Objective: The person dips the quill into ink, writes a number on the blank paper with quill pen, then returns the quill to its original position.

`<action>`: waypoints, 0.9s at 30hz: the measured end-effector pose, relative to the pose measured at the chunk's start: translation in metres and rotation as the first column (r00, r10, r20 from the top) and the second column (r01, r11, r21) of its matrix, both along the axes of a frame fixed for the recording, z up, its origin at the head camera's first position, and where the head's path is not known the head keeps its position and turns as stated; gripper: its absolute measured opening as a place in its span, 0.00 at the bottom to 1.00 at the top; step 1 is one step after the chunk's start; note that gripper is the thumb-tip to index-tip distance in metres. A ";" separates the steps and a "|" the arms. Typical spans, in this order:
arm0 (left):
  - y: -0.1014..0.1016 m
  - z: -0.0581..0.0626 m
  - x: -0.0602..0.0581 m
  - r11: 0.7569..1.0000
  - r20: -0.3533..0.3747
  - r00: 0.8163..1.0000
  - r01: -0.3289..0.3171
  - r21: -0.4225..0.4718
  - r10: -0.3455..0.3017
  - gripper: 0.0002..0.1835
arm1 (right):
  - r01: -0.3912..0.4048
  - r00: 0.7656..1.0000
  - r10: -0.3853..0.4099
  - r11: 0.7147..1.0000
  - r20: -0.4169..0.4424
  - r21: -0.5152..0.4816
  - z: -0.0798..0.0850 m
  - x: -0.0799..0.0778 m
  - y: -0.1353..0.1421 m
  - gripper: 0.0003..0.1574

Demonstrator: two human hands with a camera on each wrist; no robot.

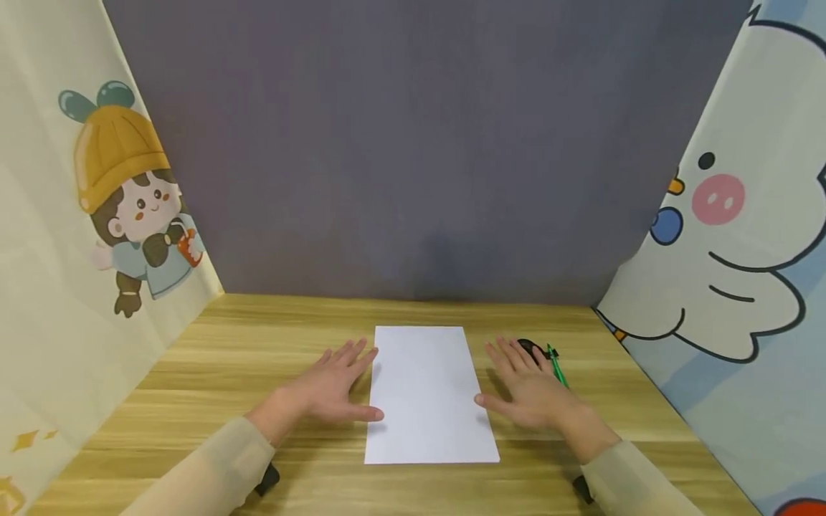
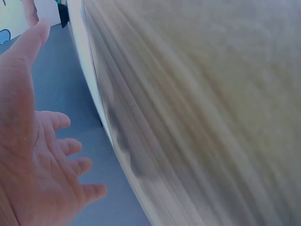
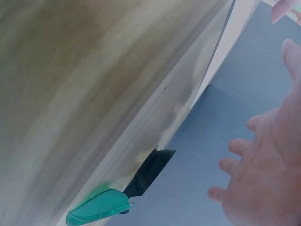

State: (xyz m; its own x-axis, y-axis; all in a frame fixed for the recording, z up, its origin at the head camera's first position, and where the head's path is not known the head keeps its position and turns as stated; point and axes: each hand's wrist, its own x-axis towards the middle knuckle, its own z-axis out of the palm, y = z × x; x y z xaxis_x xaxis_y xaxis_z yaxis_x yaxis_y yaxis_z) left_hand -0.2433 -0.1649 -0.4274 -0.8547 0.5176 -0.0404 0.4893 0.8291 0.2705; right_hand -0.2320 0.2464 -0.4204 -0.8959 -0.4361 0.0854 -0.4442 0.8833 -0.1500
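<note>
A blank white sheet of paper [image 1: 429,401] lies flat on the table, its long sides running away from me. My left hand [image 1: 329,390] is at the paper's left side, palm down with fingers spread, the thumb over the edge. On the other side, my right hand [image 1: 532,394] has its fingers extended and its thumb tip at the right edge. Both palms appear raised off the wood, and neither holds anything. Beyond the right hand lie a dark rounded object [image 1: 530,347] and a slim green object [image 1: 557,367] with a black part, both partly hidden.
The wood-grain table [image 1: 258,344] ends at a dark grey upright panel [image 1: 413,158]. Cartoon-printed curtains hang at the left [image 1: 51,287] and right [image 1: 761,301]. A black piece [image 1: 267,479] shows under the left sleeve, another [image 1: 583,489] by the right sleeve.
</note>
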 end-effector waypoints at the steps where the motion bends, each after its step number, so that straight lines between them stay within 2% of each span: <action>1: 0.001 -0.001 0.000 1.000 0.003 1.000 0.001 0.000 -0.001 0.65 | -0.001 1.000 0.001 1.000 -0.004 -0.002 0.000 0.000 0.000 0.62; 10: 0.003 -0.009 0.002 0.999 0.073 0.997 -0.021 0.026 0.019 0.64 | 0.011 1.000 -0.011 1.000 0.015 -0.002 -0.007 0.002 0.001 0.61; 20: -0.001 -0.003 -0.001 0.999 0.123 0.992 -0.020 0.028 0.016 0.58 | -0.004 1.000 0.004 1.000 -0.020 -0.015 -0.001 -0.001 0.005 0.60; 27: -0.005 -0.005 -0.004 0.999 0.164 0.986 -0.032 0.029 0.027 0.56 | 0.008 0.998 -0.012 0.999 -0.069 -0.052 -0.002 -0.002 0.024 0.56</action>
